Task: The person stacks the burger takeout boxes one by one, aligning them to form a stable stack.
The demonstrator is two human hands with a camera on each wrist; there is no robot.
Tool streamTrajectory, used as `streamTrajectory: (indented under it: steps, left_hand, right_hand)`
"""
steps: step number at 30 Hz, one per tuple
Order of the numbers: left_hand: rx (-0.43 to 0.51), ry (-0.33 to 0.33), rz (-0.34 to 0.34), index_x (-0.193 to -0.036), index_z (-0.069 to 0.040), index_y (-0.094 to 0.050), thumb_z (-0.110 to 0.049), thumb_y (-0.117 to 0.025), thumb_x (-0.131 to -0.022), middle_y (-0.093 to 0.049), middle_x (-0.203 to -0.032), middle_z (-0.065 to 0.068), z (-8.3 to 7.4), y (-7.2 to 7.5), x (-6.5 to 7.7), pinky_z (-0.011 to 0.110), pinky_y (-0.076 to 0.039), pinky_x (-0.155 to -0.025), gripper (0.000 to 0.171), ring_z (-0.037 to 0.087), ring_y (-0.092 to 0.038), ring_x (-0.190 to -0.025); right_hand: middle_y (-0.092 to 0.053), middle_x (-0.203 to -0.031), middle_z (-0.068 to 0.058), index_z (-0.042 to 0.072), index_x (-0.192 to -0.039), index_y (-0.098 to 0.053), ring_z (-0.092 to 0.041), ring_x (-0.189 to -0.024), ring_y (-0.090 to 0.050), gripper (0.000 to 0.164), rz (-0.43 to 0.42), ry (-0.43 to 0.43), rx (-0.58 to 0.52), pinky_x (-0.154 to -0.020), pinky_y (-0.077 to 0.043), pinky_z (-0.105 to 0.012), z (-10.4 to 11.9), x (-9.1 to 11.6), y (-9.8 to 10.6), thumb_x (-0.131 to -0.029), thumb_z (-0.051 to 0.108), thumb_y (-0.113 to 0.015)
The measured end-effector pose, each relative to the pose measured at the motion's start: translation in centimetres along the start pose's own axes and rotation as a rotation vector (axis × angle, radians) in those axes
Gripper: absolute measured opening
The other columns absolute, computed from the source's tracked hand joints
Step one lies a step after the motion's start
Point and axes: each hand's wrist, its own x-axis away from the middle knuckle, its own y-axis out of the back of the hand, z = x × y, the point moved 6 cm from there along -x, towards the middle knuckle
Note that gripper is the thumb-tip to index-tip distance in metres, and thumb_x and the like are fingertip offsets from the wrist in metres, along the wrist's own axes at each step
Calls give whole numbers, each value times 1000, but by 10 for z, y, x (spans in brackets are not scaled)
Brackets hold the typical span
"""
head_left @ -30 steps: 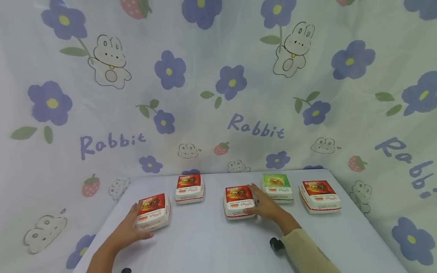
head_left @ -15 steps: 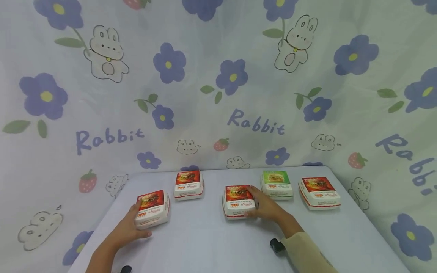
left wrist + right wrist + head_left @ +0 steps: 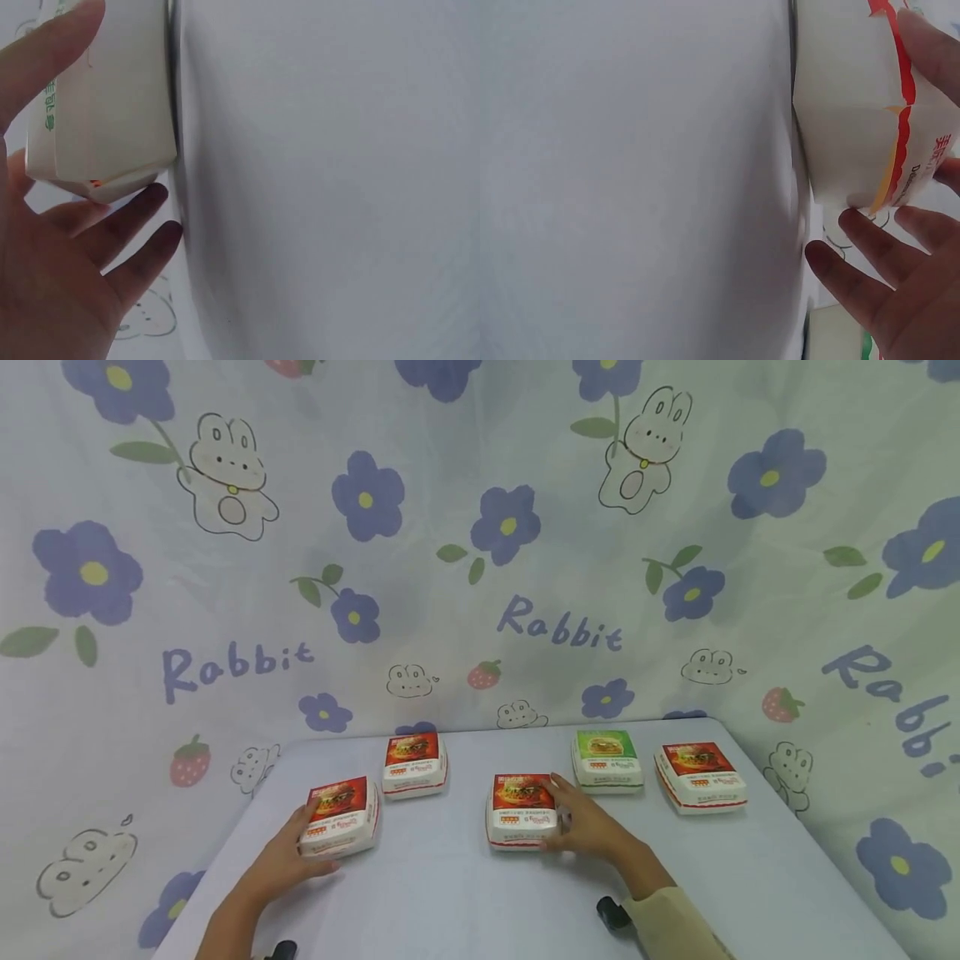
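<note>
My left hand (image 3: 277, 862) lies along the left side of a red-topped burger box (image 3: 341, 817); its thumb spreads out before the box's front edge. In the left wrist view, the outstretched fingers (image 3: 142, 262) touch or nearly touch the white burger box (image 3: 112, 112). Farther right, my right hand (image 3: 592, 827) holds the right side of another red-topped burger box (image 3: 517, 814), index finger at the back corner and thumb at the front. That box (image 3: 855, 150) shows its white wall and red trim in the right wrist view. Both boxes appear to rest on the white table.
Toward the back stand another red-topped burger box (image 3: 415, 766) on the left and a green-topped one (image 3: 607, 762). A further red-topped box (image 3: 700, 777) sits at the right. Behind the table (image 3: 450, 893) hangs a curtain (image 3: 435, 610) with flowers and rabbits.
The right-hand box has come slightly nearer, the right hand moving with it. The left box has shifted slightly right beside the left hand. The head view has tilted a little.
</note>
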Motion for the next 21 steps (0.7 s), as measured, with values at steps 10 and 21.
streamTrajectory:
  steps: [10,21]
  left_hand:
    - [18,3,-30,-158,-21,-12,-63,-82,-60,-22,-153,30,1,1,-1,72,-30,-96,127,56,-26,-132]
    - [37,2,-42,-158,-22,-16,-65,-81,-59,-25,-151,30,0,-2,-1,69,-36,-96,126,54,-33,-129]
  right_hand:
    - [-22,-160,0,28,-154,-30,-33,-145,-18,109,25,10,-14,-109,-26,-59,2,6,-2,-64,47,-88]
    - [-10,-163,-1,35,-155,-25,-36,-144,-18,106,41,34,9,-107,-26,-63,4,7,-11,-67,59,-81]
